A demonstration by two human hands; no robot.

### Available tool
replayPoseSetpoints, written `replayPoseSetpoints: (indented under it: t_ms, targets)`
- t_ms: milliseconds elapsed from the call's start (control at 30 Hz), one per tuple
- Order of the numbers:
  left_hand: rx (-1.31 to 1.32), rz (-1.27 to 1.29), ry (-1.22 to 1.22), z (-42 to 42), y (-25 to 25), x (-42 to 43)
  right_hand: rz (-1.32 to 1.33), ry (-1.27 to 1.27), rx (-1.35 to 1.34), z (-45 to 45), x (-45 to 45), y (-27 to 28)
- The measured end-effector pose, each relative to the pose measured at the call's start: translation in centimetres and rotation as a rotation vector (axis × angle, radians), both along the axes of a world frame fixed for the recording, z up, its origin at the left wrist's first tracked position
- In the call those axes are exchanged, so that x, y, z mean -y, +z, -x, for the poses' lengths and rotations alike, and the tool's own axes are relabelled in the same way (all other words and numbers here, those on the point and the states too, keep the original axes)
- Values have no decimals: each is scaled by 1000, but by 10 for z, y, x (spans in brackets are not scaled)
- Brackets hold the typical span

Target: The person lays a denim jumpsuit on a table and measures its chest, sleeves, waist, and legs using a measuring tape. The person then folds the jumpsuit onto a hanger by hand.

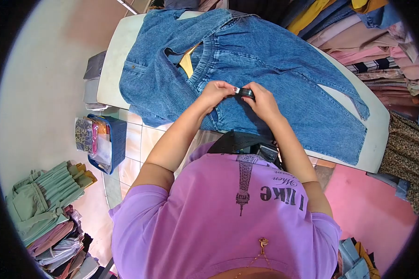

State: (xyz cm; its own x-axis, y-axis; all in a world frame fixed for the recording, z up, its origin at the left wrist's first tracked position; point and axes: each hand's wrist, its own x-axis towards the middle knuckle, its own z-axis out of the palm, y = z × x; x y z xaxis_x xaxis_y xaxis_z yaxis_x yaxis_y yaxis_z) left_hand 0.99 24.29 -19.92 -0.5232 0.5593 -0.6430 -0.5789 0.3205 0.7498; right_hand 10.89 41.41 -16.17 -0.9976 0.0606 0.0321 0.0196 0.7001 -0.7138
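Note:
My right hand [264, 101] is closed around a small rounded black object [247, 93] with a shiny edge; its kind is not clear. At its left end a short white piece [238, 90] sticks out, and the fingertips of my left hand [217, 95] pinch there. Both hands are above blue denim pants [284, 60] with a gathered elastic waist, spread flat. Left of the waist lies a ribbed blue denim top [167, 35], partly overlapped by the pants. Something yellow [187, 64] shows in the gap between the two garments.
A white table [111, 76] carries the garments. A blue basket [119, 144] with packaged items stands on the floor at left. Folded clothes [46, 200] are piled at lower left, and stacked clothes [358, 42] line the right. A black bag [239, 142] is at my waist.

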Motion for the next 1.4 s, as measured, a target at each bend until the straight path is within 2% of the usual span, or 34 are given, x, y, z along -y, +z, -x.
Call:
replayPoseSetpoints:
  t_ms: [67,133,200,233,300,333,400,467,533,567,633,733,767,1000,1400]
  targets:
    - [-741,149,71,11,-2,11,-34,-58,0,-1,-4,-5]
    - [-1003,446,232,33,16,24,-69,-115,-1,1,-10,-14]
    - [-1105,651,210,58,21,36,-128,-181,-9,8,-17,-25]
    - [-1105,650,211,67,14,36,-182,-190,7,13,-18,-29]
    - [-1436,815,115,76,-3,36,-199,-187,11,17,-16,-32]
    - [-1436,813,116,76,-7,35,-215,-183,16,19,-15,-34]
    - [-1612,829,127,75,-15,32,-227,-184,10,21,-14,-37]
    - [-1623,866,114,75,-10,31,-236,-185,5,23,-13,-38]
    - [-1593,880,-111,79,-14,35,-229,-184,4,24,-14,-38]
    - [-1594,880,-112,79,-17,38,-229,-185,4,24,-14,-39]
    - [-1677,910,-265,78,-21,42,-227,-189,-6,23,-14,-40]
    - [-1749,817,-191,43,6,31,-230,-192,-22,22,-13,-40]
    - [-1684,822,-346,38,-6,34,-230,-193,-22,22,-13,-40]
    - [-1740,960,-347,30,-16,30,-241,-204,-29,26,-15,-41]
    - [-1772,995,-374,33,-12,30,-271,-222,-2,33,-10,-39]
